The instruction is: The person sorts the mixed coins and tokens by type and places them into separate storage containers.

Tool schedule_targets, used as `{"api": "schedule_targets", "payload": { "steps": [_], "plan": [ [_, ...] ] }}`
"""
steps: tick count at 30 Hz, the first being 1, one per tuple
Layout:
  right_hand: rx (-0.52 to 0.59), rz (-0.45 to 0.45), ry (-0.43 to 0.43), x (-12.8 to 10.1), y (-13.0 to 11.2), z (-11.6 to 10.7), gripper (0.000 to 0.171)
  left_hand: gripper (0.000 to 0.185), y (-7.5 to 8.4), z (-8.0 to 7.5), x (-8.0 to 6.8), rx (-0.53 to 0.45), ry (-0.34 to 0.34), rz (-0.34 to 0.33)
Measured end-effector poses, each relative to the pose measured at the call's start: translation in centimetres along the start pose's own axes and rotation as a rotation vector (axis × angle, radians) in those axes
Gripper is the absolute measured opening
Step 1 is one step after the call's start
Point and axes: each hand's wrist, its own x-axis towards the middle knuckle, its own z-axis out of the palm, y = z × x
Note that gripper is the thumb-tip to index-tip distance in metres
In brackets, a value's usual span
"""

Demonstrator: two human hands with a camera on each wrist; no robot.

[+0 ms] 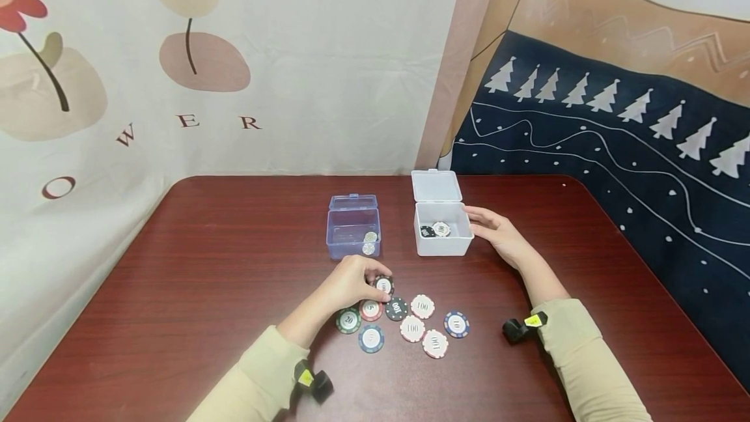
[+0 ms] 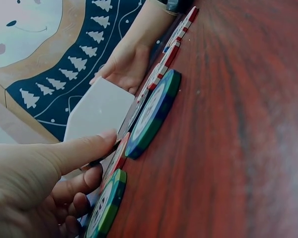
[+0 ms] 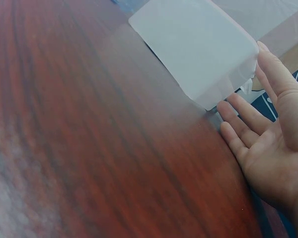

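My left hand (image 1: 354, 281) pinches a black poker chip (image 1: 383, 285) marked 100 between thumb and fingers. Its dark edge shows between the fingertips in the left wrist view. Around that hand lie a red chip (image 1: 371, 309), a green chip (image 1: 348, 321), another black chip (image 1: 396, 309) and a blue-green chip (image 1: 372, 338). With fingers mostly straight, my right hand (image 1: 497, 234) touches the right side of an open white box (image 1: 443, 247), which holds black and white chips (image 1: 441, 229). In the right wrist view the box (image 3: 198, 49) meets the fingertips.
Left of the white box stands an open blue translucent box (image 1: 342, 239) with pale chips (image 1: 370, 243) inside. White-faced chips (image 1: 422, 307) and a blue chip (image 1: 456, 324) marked 10 lie in front of the boxes on the brown table (image 1: 234, 246). A printed cloth (image 1: 328, 64) hangs behind.
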Motion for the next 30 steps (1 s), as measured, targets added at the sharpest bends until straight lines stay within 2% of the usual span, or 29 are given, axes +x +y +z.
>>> {"api": "schedule_targets", "payload": {
  "steps": [6, 13, 18, 25, 30],
  "plan": [
    [-0.005, -0.019, -0.010, 0.0, 0.1, -0.1, 0.053, 0.034, -0.2, 0.1, 0.1, -0.071, 0.007, -0.019],
    [-0.020, -0.015, -0.007, 0.0, 0.2, -0.1, 0.053, 0.032, -0.1, 0.2, 0.2, -0.167, 0.021, -0.100],
    [-0.030, -0.023, -0.006, 0.0, 0.1, -0.1, 0.052, 0.032, 0.2, 0.4, 0.2, -0.213, 0.036, -0.126],
    [-0.010, -0.020, -0.009, 0.0, 0.1, -0.1, 0.051, 0.035, 1.1, 0.8, 0.7, -0.245, 0.060, -0.155],
    [-0.003, -0.020, -0.017, 0.0, 0.1, 0.0, 0.052, 0.037, 2.3, 0.9, 1.4, -0.276, 0.101, -0.158]
  ]
}}
